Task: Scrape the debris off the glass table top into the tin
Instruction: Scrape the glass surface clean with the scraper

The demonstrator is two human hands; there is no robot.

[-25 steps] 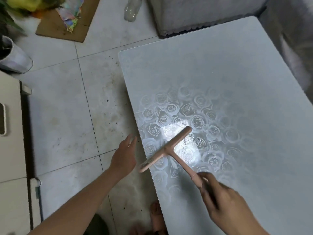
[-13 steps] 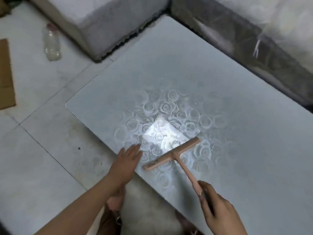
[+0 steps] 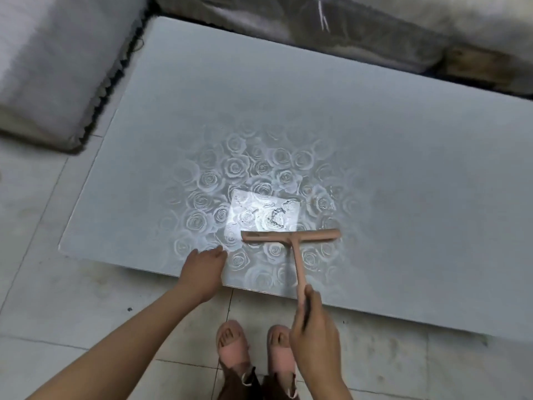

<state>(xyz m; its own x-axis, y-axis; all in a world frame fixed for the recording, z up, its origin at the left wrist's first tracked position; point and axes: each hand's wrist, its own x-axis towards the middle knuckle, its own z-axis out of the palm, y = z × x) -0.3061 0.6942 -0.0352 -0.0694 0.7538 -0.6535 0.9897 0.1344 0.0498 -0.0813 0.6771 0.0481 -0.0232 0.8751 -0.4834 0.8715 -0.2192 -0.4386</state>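
Grips the handle end of the pink T-shaped scraper (image 3: 294, 241) with the right hand (image 3: 314, 327), fingers curled round it — blade set crosswise on the glass table top (image 3: 288, 111), just beside a bright reflection crossed by thin dark streaks (image 3: 274, 217). Rests the left hand (image 3: 203, 267) flat on the near edge, fingers straight, left of the blade. Stands in pink slippers (image 3: 232, 347) on floor tiles.

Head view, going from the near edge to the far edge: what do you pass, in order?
Pink slippers → left hand → scraper blade → debris streaks → bare glass table top → sofa. Right hand omitted: it overlaps the slippers.
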